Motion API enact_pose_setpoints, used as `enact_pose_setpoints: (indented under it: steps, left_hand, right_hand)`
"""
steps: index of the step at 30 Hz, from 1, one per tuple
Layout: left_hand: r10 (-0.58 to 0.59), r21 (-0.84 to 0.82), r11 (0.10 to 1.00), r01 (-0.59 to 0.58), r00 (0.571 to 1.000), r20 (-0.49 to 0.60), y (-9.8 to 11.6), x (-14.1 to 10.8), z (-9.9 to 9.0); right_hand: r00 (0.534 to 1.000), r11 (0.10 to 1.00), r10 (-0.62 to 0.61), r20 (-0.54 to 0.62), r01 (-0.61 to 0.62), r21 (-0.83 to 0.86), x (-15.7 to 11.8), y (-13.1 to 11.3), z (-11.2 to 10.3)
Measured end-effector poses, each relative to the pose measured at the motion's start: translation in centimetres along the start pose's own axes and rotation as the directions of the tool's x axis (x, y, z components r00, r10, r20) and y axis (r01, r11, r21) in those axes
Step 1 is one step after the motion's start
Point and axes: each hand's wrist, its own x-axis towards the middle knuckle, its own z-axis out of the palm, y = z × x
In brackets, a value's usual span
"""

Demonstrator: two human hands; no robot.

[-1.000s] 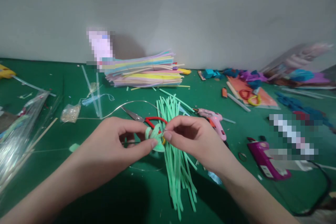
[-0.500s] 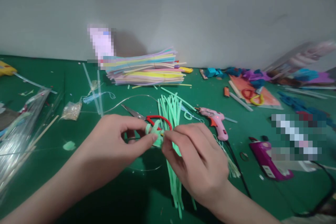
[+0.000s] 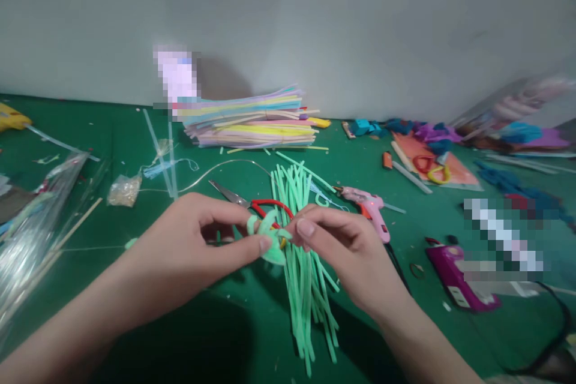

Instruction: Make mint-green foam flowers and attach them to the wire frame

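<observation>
Over the table (image 3: pixel 355 159), before the scissors (image 3: pixel 234 195), the left hand (image 3: pixel 189 252) pinched a fuzzy piece (image 3: pixel 273 252); the right hand (image 3: pixel 346 246), its hold unclear to me, might overpull and bend it.

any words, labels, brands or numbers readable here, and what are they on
None can be read.
Pale pink thing by the wall: pixelated, unreadable.
White strip on the right: pixelated, unreadable.
Pale patch on the purple device: too small and blurred to tell whether it bears text.
</observation>
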Motion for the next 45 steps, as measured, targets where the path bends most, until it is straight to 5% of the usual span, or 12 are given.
enact_pose_setpoints:
  steps: [4,10,24,33,40,45]
  left_hand:
    - [-0.071,-0.151,0.984,0.095,0.986,0.152,0.2,-0.2,-0.4]
    - [-0.131,-0.161,0.974,0.158,0.977,0.167,-0.2,-0.4,-0.5]
    - [-0.021,0.0,1.0,0.021,0.998,0.059,-0.5,-0.1,0.1]
    - [-0.031,0.164,0.986,0.036,0.999,-0.034,-0.2,-0.2,0.7]
    - [-0.046,0.08,0.996,0.043,0.998,0.031,0.1,-0.4,0.4]
    - [-0.143,-0.057,0.988,0.146,0.988,0.062,-0.2,-0.4,0.5]
  right_hand:
    - [0.957,0.838,0.191,0.218,-0.275,0.472,0.6,1.4,0.0]
    - [0.912,0.631,0.269,0.31,-0.41,0.659,0.6,2.4,1.0]
    - [0.982,0.8,0.099,0.162,-0.176,0.573,0.3,3.8,1.3]
    - [0.991,0.847,0.131,-0.008,-0.107,0.52,-0.1,3.3,2.0]
    - [0.988,0.792,0.067,0.136,-0.136,0.595,-0.1,3.9,1.2]
    - [0.993,0.813,0.069,0.098,-0.113,0.572,0.0,4.2,1.2]
